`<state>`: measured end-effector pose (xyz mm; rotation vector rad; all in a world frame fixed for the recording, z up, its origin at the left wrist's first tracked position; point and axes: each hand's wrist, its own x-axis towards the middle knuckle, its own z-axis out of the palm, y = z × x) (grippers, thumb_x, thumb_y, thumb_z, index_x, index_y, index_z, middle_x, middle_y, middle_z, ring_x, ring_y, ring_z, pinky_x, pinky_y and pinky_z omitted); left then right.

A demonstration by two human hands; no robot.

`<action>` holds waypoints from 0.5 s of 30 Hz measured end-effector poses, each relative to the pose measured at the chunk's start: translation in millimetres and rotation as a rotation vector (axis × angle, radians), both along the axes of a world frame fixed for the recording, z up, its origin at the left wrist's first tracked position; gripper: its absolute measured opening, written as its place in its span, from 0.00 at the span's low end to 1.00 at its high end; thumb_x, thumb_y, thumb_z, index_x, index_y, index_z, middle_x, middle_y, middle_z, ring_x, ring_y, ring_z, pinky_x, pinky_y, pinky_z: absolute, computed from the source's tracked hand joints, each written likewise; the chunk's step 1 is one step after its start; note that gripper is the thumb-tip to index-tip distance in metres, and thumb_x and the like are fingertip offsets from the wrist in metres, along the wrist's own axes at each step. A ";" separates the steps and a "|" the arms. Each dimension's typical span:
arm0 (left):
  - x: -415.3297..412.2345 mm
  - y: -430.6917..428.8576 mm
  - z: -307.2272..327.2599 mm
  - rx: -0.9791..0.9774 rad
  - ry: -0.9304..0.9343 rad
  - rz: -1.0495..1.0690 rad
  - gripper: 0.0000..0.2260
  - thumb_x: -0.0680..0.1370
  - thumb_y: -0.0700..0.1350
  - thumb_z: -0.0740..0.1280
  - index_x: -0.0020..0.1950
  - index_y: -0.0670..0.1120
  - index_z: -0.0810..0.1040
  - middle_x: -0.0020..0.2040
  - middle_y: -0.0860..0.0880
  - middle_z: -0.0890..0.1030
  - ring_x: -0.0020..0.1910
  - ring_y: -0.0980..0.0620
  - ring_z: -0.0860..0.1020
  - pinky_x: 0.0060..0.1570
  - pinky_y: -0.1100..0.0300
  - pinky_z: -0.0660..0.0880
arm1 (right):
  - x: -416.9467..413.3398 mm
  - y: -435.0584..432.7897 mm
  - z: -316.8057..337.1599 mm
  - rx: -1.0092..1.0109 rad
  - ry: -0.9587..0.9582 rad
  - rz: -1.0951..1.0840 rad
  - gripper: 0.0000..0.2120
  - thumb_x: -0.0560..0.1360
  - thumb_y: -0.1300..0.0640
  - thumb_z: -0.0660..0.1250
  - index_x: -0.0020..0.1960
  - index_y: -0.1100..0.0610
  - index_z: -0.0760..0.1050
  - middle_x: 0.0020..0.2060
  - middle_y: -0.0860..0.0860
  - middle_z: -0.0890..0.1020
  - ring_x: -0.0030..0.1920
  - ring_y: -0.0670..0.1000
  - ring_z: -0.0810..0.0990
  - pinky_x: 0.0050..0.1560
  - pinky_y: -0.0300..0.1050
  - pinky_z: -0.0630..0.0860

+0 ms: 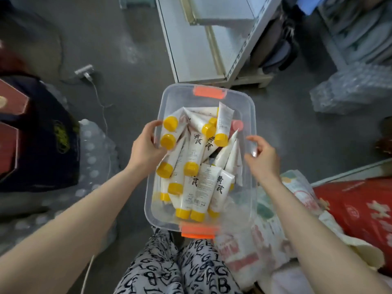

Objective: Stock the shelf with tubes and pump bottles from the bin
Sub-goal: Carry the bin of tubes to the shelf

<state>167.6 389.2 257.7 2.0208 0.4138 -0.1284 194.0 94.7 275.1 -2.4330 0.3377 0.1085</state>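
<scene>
A clear plastic bin with orange latches sits on the grey floor in front of my knees. Several white tubes with yellow caps lie piled inside it, and a pink cap shows at its right wall. My left hand grips the bin's left rim, thumb on top and fingers curled against the wall beside two yellow caps. My right hand is at the right rim with its fingers hooked over the edge. The white metal shelf stands just beyond the bin.
Shrink-wrapped packs of water bottles lie at the left and at the far right. A dark box stands at the left. A power strip with its cable lies on the floor. A red bag lies at the right.
</scene>
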 end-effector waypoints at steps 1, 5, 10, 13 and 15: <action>9.7 13.5 6.2 0.002 -0.019 0.023 0.26 0.71 0.52 0.73 0.65 0.61 0.67 0.41 0.55 0.77 0.41 0.55 0.78 0.44 0.53 0.79 | 15.2 13.9 7.4 0.010 -0.005 0.023 0.22 0.69 0.67 0.66 0.58 0.47 0.77 0.30 0.43 0.67 0.28 0.44 0.67 0.28 0.30 0.65; 47.0 61.1 29.3 0.043 -0.065 0.114 0.26 0.71 0.51 0.72 0.67 0.59 0.68 0.43 0.54 0.76 0.42 0.54 0.77 0.43 0.54 0.77 | 74.2 66.1 25.8 0.068 -0.013 0.099 0.22 0.69 0.69 0.65 0.58 0.49 0.77 0.29 0.45 0.68 0.27 0.44 0.66 0.29 0.31 0.64; 101.5 110.7 39.2 0.042 -0.064 0.215 0.27 0.70 0.51 0.74 0.67 0.59 0.69 0.44 0.55 0.77 0.43 0.54 0.78 0.44 0.53 0.79 | 157.8 122.2 37.0 0.088 -0.009 0.182 0.23 0.68 0.68 0.65 0.58 0.49 0.78 0.30 0.47 0.69 0.29 0.44 0.68 0.33 0.37 0.66; 135.1 139.4 41.0 0.023 -0.065 0.300 0.28 0.69 0.50 0.74 0.67 0.59 0.70 0.46 0.54 0.77 0.45 0.53 0.78 0.45 0.57 0.78 | 213.6 157.1 39.6 0.091 -0.004 0.255 0.22 0.68 0.67 0.66 0.57 0.49 0.79 0.29 0.47 0.69 0.29 0.44 0.68 0.31 0.33 0.65; 162.2 158.4 44.0 0.021 -0.069 0.348 0.27 0.70 0.49 0.74 0.67 0.59 0.70 0.47 0.54 0.76 0.46 0.54 0.77 0.43 0.59 0.76 | 253.8 180.7 42.4 0.098 -0.005 0.299 0.22 0.68 0.68 0.66 0.58 0.50 0.79 0.29 0.47 0.68 0.28 0.44 0.67 0.29 0.32 0.64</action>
